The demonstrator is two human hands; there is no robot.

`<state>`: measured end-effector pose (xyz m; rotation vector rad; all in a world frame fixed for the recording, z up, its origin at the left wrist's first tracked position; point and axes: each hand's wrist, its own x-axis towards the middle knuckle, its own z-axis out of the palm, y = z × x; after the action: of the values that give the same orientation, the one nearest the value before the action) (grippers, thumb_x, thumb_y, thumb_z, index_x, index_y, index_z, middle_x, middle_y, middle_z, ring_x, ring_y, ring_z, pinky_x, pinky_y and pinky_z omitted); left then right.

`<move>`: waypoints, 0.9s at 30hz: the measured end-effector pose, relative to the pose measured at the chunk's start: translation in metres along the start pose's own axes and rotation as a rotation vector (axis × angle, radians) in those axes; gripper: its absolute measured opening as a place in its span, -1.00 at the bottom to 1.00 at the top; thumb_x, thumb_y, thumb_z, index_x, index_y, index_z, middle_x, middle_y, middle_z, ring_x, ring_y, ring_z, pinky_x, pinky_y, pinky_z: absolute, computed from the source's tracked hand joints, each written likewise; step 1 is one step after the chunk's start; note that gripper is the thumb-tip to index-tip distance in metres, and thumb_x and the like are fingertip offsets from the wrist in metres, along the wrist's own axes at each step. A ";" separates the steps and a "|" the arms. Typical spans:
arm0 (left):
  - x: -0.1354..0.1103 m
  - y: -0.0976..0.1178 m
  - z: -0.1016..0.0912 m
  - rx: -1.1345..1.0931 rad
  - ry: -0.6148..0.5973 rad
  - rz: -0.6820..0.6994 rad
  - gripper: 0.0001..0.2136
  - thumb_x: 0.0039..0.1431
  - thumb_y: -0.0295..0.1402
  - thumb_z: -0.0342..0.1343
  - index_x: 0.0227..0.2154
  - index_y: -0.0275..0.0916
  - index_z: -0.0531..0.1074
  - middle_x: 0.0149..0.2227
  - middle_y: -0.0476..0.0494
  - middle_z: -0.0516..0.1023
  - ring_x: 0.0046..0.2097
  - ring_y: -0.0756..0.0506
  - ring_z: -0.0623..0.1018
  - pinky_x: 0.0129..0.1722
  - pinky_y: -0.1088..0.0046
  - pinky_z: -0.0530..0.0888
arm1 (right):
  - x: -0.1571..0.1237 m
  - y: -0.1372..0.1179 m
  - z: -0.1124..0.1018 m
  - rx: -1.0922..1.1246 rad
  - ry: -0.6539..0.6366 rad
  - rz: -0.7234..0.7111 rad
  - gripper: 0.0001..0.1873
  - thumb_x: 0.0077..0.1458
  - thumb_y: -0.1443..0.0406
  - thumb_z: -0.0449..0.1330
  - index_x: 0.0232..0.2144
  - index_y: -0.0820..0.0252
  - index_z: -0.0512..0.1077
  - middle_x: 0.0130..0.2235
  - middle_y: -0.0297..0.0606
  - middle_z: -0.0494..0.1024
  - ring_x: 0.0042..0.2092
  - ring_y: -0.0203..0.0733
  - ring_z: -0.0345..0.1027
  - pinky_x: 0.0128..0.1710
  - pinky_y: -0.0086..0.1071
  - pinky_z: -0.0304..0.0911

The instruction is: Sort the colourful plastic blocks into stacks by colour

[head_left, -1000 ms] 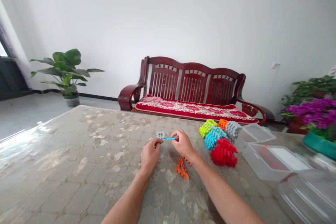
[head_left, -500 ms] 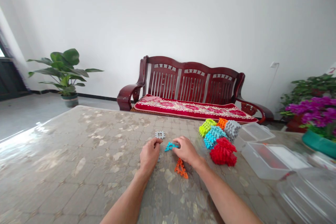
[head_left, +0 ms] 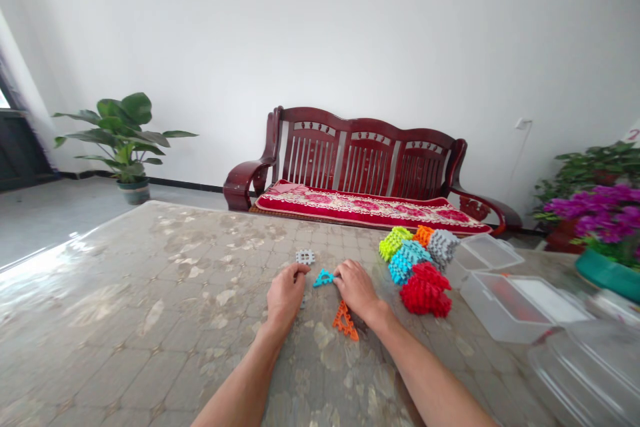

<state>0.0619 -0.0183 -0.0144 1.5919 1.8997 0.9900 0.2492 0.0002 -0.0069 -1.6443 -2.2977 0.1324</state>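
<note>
My right hand [head_left: 356, 287] pinches the right corner of a blue triangular interlocking tile [head_left: 323, 278] between thumb and fingertips. Left of it, my left hand [head_left: 287, 295] rests low over the table with its fingers curled inward. What those fingers hold, if anything, is hidden. A sliver of a grey tile [head_left: 303, 303] shows beside the left palm, mostly covered by the hand. Just beyond both hands lies a square grey tile [head_left: 305, 257] with notched edges. An orange triangular tile [head_left: 345, 321] lies in front of my right hand, close to the wrist.
Stacked tiles stand to the right in red [head_left: 425, 289], blue [head_left: 409, 261], lime green [head_left: 395, 243], orange [head_left: 423, 235] and grey [head_left: 443, 248]. Beyond them are clear plastic boxes [head_left: 505, 320] and a flower pot [head_left: 607, 273]. A wooden bench [head_left: 367, 150] stands behind the table [head_left: 125, 320].
My right hand has shifted slightly to the right along the blue triangular tile, so more of the tile shows. My left hand has stayed in place.
</note>
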 end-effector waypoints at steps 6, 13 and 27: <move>-0.001 0.002 -0.001 0.025 -0.010 -0.010 -0.72 0.21 -0.42 -0.03 -0.19 -0.09 0.58 -0.15 -0.01 0.68 -0.09 -0.09 0.59 -0.20 0.51 0.39 | -0.008 -0.001 -0.005 0.068 -0.004 0.011 -0.89 0.19 0.37 0.17 -0.29 0.13 0.52 -0.15 -0.22 0.54 -0.02 -0.14 0.37 -0.01 -0.37 0.19; 0.000 0.002 0.000 0.068 -0.042 0.004 -0.72 0.20 -0.39 -0.03 -0.19 -0.03 0.58 -0.18 0.00 0.68 -0.10 -0.10 0.59 -0.23 0.51 0.37 | -0.014 -0.009 -0.015 0.227 0.089 0.029 -0.83 0.15 0.43 0.16 -0.30 0.11 0.52 -0.21 -0.27 0.58 -0.10 -0.20 0.42 -0.09 -0.42 0.21; 0.000 0.001 -0.001 0.036 -0.044 -0.014 -0.71 0.21 -0.37 -0.06 -0.19 -0.04 0.57 -0.15 0.01 0.68 -0.07 -0.11 0.58 -0.20 0.48 0.35 | -0.013 0.020 -0.113 0.209 0.559 0.061 -0.84 0.11 0.26 0.17 -0.27 0.10 0.54 -0.24 -0.26 0.62 -0.21 -0.14 0.46 -0.16 -0.32 0.29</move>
<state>0.0616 -0.0182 -0.0135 1.6048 1.9069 0.9129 0.3053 -0.0172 0.0924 -1.4216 -1.7525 -0.0669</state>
